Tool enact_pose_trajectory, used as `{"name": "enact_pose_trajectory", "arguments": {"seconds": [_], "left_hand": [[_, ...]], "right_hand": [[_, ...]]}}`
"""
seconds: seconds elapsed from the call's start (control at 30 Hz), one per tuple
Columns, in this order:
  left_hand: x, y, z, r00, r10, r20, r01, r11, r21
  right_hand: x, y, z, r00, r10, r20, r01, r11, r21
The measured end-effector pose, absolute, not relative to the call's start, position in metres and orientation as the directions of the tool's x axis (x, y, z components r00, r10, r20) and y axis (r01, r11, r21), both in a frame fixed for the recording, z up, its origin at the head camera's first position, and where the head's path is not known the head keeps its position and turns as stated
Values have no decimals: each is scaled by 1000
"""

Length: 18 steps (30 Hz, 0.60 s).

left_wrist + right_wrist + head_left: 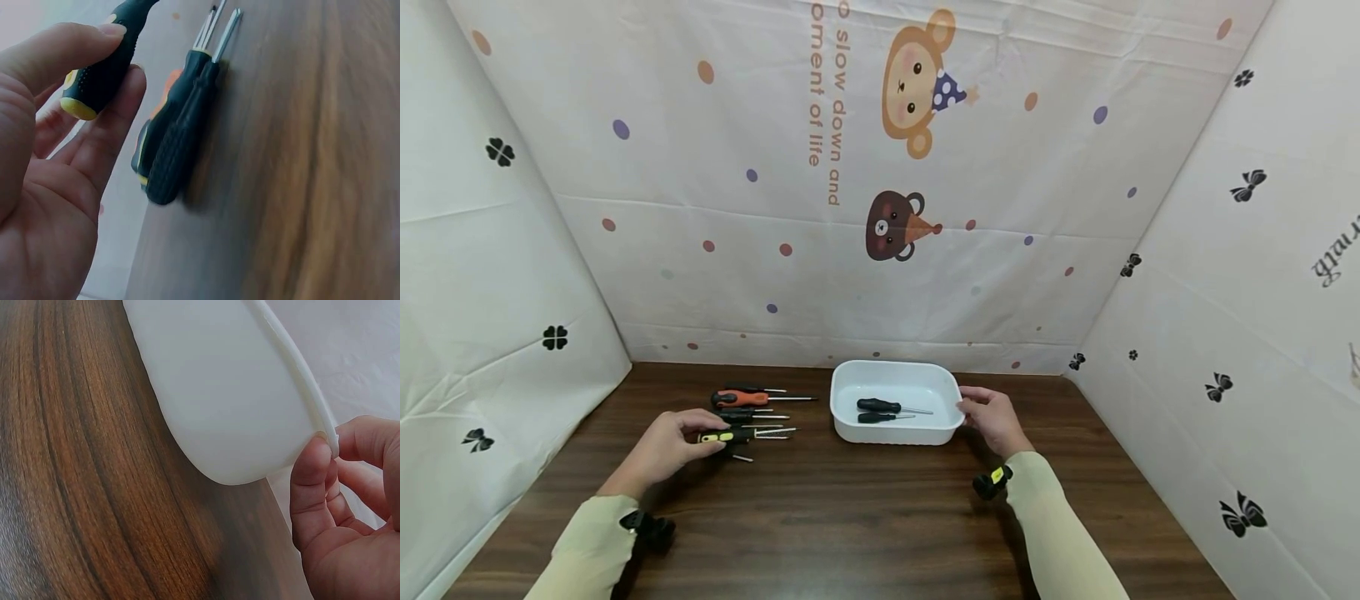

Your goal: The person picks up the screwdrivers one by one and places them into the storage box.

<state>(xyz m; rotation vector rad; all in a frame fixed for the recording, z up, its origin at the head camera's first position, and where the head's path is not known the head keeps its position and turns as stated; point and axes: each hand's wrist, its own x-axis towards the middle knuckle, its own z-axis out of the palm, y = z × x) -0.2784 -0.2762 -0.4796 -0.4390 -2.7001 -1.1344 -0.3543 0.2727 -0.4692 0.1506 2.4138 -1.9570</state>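
A black-and-yellow screwdriver (112,78) is pinched by its handle between the thumb and fingers of the left hand (672,447), at the left of the scene. That grip is closed round the handle; whether the tool is clear of the counter (850,517) cannot be told. The screwdriver's long axis runs left to right, shaft pointing right, roughly toward a white tub (895,432).

The tub lies to the right of that grip and a little farther off, its long side also running left to right. The right hand (995,417) is the nearer one: its grip pinches the tub's right rim, thumb against fingers.

Counted: one tub, holding two black screwdrivers (878,406), side by side, shafts pointing right. Beside and beyond the left hand lies a loose row of more screwdrivers, one orange-handled (741,399), the others dark; the fingers hide some, so their full number is uncertain.

Behind the counter hangs a pale cloth (775,279) printed with one monkey face and one bear face.
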Motion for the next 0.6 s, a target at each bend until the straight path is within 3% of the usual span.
{"name": "enact_pose_trajectory", "arguments": {"seconds": [0.6], "left_hand": [[-298, -247, -474, -932, 155, 328, 354, 588, 727]], "right_hand": [[-350, 272, -462, -995, 37, -91, 96, 199, -975]]}}
